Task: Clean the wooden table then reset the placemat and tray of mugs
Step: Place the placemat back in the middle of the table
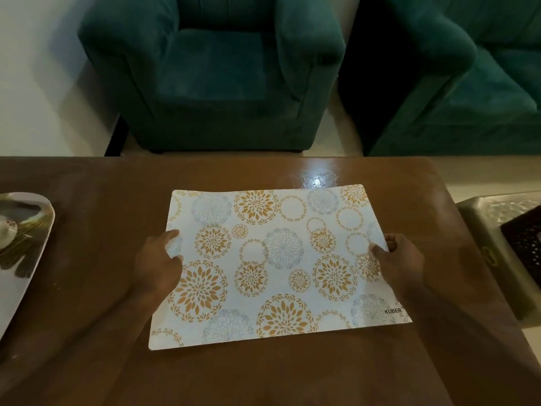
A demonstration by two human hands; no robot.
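— Thin vinyl, the placemat [278, 265] on the tabletop [87, 288]: light, floppy, slick?
— Likely. Left hand [159, 266] and right hand [399, 260] pinch its side edges, fingers closed on it.

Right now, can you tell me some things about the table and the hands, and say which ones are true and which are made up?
1. Both hands hold the placemat: the left hand at its left edge, the right hand at its right edge. True.
2. The placemat is plain blue. False: it is white with gold and grey flower circles.
3. A tray sits at the table's left edge. True.
4. The tray stands on the placemat. False: it is apart, off to the left.
5. A red chair stands behind the wooden table. False: the armchair is green.
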